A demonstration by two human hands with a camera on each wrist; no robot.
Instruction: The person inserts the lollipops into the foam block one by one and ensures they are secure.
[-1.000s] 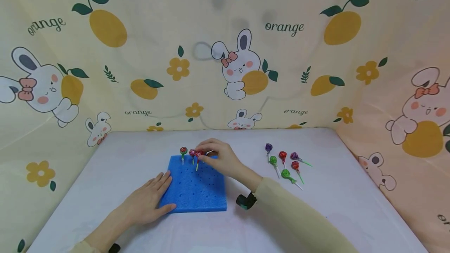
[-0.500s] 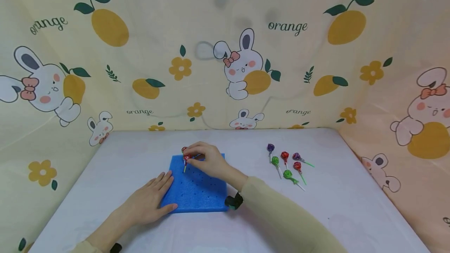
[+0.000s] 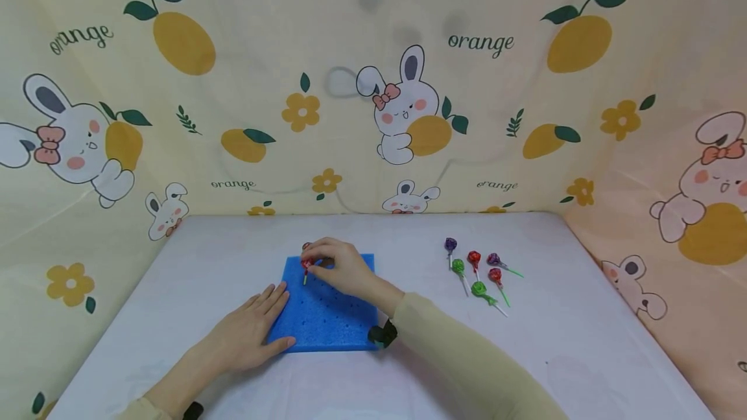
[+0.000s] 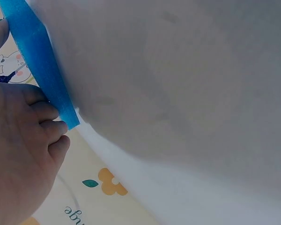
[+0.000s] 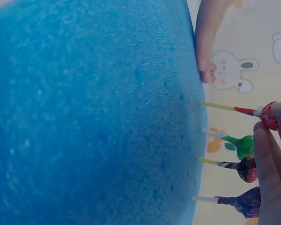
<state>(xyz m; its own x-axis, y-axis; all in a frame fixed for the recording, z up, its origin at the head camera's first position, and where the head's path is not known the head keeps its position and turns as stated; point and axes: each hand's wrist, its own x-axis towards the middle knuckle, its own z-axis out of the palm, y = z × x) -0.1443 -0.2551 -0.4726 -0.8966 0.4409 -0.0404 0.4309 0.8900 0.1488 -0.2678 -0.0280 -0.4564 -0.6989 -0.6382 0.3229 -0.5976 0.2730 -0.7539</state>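
Observation:
A blue foam block [image 3: 327,332], dotted with small holes, lies on the table. My left hand [image 3: 248,329] rests along its left edge, fingers extended and thumb at the near corner. At the block's far left, my right hand [image 3: 341,268] pinches a red-wrapped lollipop [image 3: 306,264] by its head. The yellow stick of this lollipop points down to the foam; whether its tip is inside a hole I cannot tell. Beside it in the right wrist view, a green lollipop [image 5: 241,146], a dark striped one [image 5: 247,168] and a purple one [image 5: 246,201] stand in the foam.
To the right on the white table [image 3: 467,368] lie several loose lollipops: two purple, two green [image 3: 478,288] and two red [image 3: 474,256]. A patterned cloth [image 3: 338,37] with rabbits and oranges walls in the back and sides.
My right hand has carried the red lollipop leftward across the back of the foam, then shifted only slightly. The left hand has stayed on the block's edge.

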